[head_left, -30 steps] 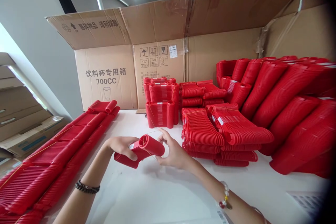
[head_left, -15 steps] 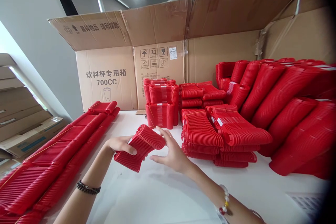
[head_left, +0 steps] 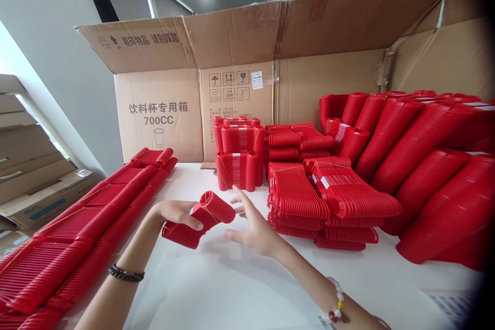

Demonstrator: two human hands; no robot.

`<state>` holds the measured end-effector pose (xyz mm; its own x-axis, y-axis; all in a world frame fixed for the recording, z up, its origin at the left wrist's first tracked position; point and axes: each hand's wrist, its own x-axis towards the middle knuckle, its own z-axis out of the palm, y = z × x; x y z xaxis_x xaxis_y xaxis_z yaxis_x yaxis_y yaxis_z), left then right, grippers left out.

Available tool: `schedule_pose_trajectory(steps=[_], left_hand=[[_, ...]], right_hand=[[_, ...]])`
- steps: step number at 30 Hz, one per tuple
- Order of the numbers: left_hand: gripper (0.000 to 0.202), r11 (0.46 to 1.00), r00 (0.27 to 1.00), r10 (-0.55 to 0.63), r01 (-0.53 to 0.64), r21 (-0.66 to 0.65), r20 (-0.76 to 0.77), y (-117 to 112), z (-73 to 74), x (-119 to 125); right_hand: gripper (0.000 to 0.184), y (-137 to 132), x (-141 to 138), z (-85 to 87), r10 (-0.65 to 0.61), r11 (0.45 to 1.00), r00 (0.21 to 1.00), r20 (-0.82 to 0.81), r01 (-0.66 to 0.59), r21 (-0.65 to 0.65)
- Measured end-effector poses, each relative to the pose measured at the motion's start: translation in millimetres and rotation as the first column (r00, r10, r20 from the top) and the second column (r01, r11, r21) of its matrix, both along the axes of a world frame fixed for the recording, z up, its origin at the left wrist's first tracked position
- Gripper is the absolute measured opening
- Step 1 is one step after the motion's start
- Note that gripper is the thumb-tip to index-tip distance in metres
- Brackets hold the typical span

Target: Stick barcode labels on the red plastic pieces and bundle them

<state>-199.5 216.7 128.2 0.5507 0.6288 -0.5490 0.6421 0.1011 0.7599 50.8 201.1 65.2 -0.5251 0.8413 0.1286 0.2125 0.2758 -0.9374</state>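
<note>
My left hand [head_left: 176, 213] grips a short bundle of stacked red ribbed plastic pieces [head_left: 201, 218], held a little above the white table [head_left: 232, 289]. Its thumb lies across the bundle's top. My right hand [head_left: 251, 227] is just to the right of the bundle, fingers spread and apart from it, holding nothing. A dark bead bracelet is on my left wrist and a pale bead bracelet on my right.
Long rows of the same red pieces [head_left: 77, 232] lie along the table's left. Stacked bundles [head_left: 237, 157] and flatter piles [head_left: 325, 196] stand ahead, and big leaning stacks [head_left: 425, 165] fill the right. Open cardboard boxes [head_left: 162, 113] line the back.
My right hand has let go of the bundle and opened its fingers. The bundle, still in my left hand, has shifted slightly left and turned.
</note>
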Motion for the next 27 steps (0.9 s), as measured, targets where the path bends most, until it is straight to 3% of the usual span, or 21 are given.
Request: schedule_pose_trajectory(steps=[5,11,15,18,22,25,27], left_hand=[[0.038,0.998,0.928,0.058,-0.040,0.054,-0.368,2,-2.9,12],[0.047,0.985,0.814,0.088,0.015,0.173,-0.574,9,-14.8,21],[0.044,0.933,0.724,0.163,0.107,0.342,-0.670,2,-14.3,26],[0.038,0.902,0.737,0.199,0.120,0.414,-0.646,-5,-9.2,23],[0.046,0.866,0.860,0.301,-0.064,0.496,-0.413,-20,-8.1,-4],[0.059,0.816,0.886,0.408,-0.245,0.524,-0.221,-38,-23.2,-32],[0.070,0.718,0.841,0.528,-0.368,0.591,-0.119,-53,-41.9,-46]], right_hand=[[0.098,1,5,-4.5,0.069,0.992,0.928,0.367,-0.025,-0.122],[0.086,1,7,-5.1,0.087,0.992,0.907,0.413,-0.040,-0.121],[0.075,1,5,-4.3,0.095,0.992,0.907,0.410,-0.051,-0.118],[0.071,3,3,-6.7,0.084,0.994,0.925,0.371,-0.050,-0.100],[0.067,7,-5,-11.5,0.054,0.998,0.945,0.323,-0.039,-0.054],[0.063,10,-14,-17.1,0.055,0.998,0.953,0.298,-0.041,-0.052],[0.056,13,-21,-21.8,0.061,0.998,0.950,0.305,-0.051,-0.042]])
